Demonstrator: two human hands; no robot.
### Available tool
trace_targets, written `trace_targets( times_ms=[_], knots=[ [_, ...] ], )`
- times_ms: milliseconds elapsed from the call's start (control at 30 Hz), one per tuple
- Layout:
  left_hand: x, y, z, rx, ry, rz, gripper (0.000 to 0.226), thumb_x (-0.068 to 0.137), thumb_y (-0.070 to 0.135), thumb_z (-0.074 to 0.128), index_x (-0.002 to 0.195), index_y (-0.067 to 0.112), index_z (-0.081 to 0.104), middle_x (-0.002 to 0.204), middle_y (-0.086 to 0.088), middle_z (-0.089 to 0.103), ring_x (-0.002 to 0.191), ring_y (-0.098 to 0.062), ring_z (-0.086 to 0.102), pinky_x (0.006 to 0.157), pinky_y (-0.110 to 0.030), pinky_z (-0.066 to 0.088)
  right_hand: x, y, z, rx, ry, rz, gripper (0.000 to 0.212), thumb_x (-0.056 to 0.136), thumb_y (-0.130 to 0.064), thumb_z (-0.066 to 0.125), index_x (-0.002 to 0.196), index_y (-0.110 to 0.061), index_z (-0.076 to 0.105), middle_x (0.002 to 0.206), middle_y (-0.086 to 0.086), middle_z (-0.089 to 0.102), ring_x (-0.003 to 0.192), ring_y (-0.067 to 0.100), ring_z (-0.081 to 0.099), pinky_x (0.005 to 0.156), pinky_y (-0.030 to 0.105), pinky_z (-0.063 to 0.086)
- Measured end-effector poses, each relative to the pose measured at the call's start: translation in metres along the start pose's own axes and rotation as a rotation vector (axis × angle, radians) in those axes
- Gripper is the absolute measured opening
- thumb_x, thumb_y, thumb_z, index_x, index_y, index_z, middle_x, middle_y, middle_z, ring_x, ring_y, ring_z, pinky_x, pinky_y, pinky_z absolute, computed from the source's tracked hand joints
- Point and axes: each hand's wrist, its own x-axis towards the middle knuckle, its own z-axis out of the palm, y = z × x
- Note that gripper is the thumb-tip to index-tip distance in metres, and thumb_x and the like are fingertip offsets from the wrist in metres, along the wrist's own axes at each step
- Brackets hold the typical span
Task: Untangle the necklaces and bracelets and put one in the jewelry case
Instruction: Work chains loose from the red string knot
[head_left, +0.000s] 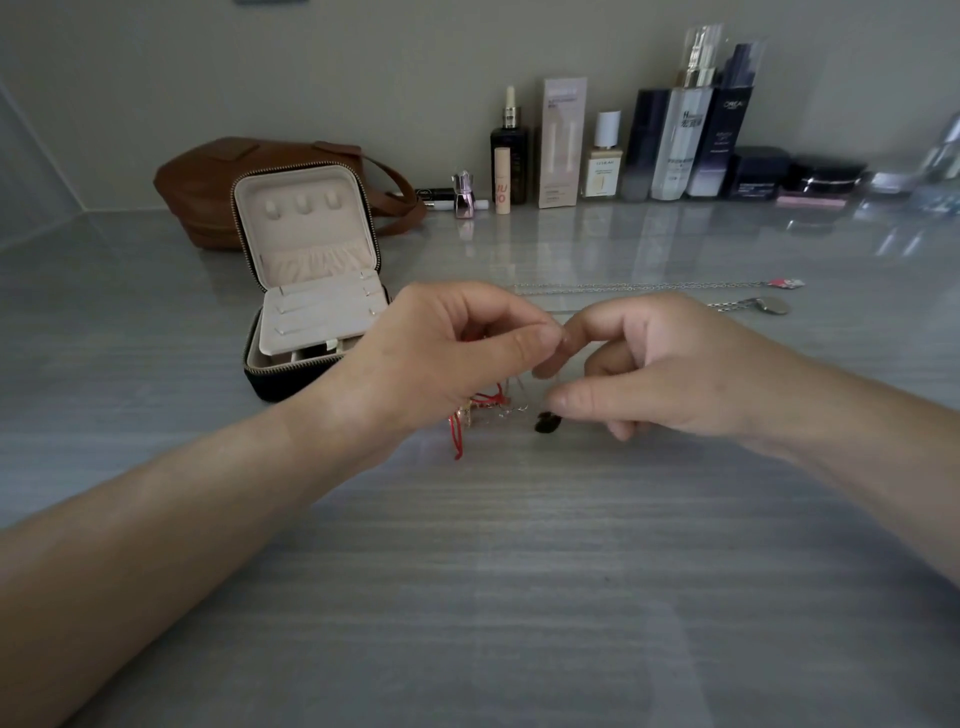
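A tangle of a red cord bracelet (480, 405), thin silver chains and a small black pendant (547, 422) lies on the grey table between my hands. My left hand (447, 353) pinches a thin chain from the tangle with thumb and forefinger. My right hand (654, 369) pinches a fine chain beside it, fingertips nearly touching the left ones. The jewelry case (306, 291) stands open to the left, black outside, cream lining, lid upright. Two silver necklaces lie stretched out behind my hands, one with a pink pendant (784, 283), one with a round silver disc (774, 305).
A brown leather bag (218, 176) sits behind the case. A row of cosmetic bottles, boxes and jars (670, 150) lines the wall at the back right. The grey striped tabletop (493, 571) stretches toward me.
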Motion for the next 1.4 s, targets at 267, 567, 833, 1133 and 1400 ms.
trace_targets(
  times_ms=[267,567,833,1133,1400],
  knots=[
    [0.002,0.003,-0.003,-0.104,0.01,-0.171,0.029,0.095,0.011,0.045,0.079,0.019,0.068,0.058,0.008,0.055,0.048,-0.005,0.043,0.053,-0.02,0.037,-0.002,0.0,-0.009,0.108,-0.061,-0.029,0.026,0.062,-0.034,0.07,0.069,-0.009,0.071,0.038,-0.002,0.048,0.039,0.007,0.037,0.047,0.013,0.036],
    [0.004,0.001,-0.004,-0.179,-0.018,-0.188,0.029,0.093,0.0,0.042,0.092,0.02,0.063,0.064,0.008,0.062,0.048,-0.005,0.043,0.051,-0.018,0.036,-0.006,-0.003,-0.002,-0.036,-0.327,-0.046,0.031,0.063,-0.04,0.067,0.08,-0.015,0.075,0.041,0.0,0.056,0.036,0.002,0.041,0.043,0.011,0.031],
    [0.004,0.001,-0.006,-0.197,-0.038,-0.162,0.029,0.092,-0.002,0.042,0.098,0.019,0.06,0.067,0.007,0.064,0.048,-0.006,0.042,0.049,-0.015,0.038,0.002,0.003,0.003,-0.084,0.089,-0.103,0.007,0.083,-0.023,0.065,0.077,-0.022,0.063,0.04,-0.002,0.055,0.035,0.008,0.036,0.04,0.015,0.032],
    [0.004,0.002,-0.007,-0.251,-0.048,-0.14,0.029,0.092,-0.004,0.041,0.101,0.017,0.059,0.065,0.006,0.064,0.048,-0.007,0.04,0.048,-0.014,0.038,0.011,0.005,0.012,0.051,0.136,-0.081,0.01,0.083,-0.02,0.068,0.074,-0.016,0.068,0.038,-0.003,0.051,0.035,0.003,0.039,0.041,0.012,0.03],
    [0.007,-0.001,-0.009,-0.232,-0.019,-0.133,0.029,0.091,-0.004,0.044,0.103,0.018,0.059,0.067,0.005,0.064,0.048,-0.007,0.039,0.049,-0.016,0.035,0.01,0.007,0.003,0.101,0.172,-0.04,0.01,0.082,-0.013,0.065,0.072,-0.013,0.068,0.041,-0.002,0.052,0.039,0.006,0.04,0.041,0.012,0.033]
  ],
)
